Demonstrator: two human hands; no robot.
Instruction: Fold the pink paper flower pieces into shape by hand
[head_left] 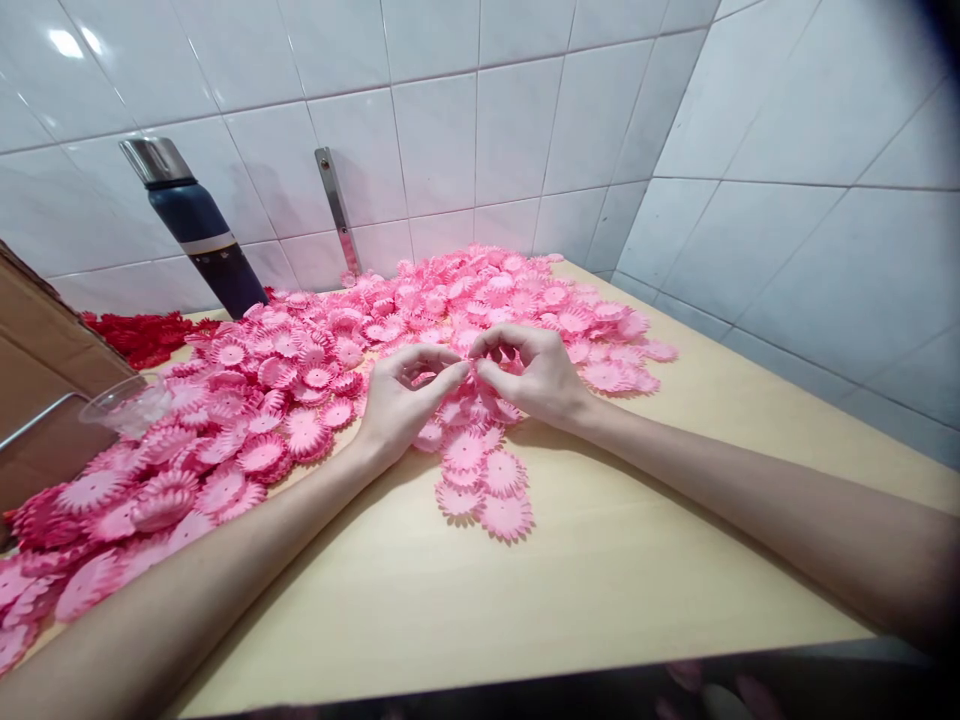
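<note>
My left hand (412,390) and my right hand (532,375) meet tip to tip above the table, each closed in a pinch. Between their fingertips shows a bit of a pink flower petal piece (469,367), mostly hidden by the fingers. Just below them lies a small cluster of round, fringed pink petal pieces (465,450), each with a tiny hole at its centre. Behind and to the left of my hands spreads a large heap of similar pink pieces (300,370).
A dark blue bottle (202,235) stands at the back left, near a red pile of petals (142,338). A clear plastic cup (124,405) lies beside a cardboard box (45,370). A metal strip (334,195) leans on the tiled wall (517,120). Bare tabletop (600,570) shows in front.
</note>
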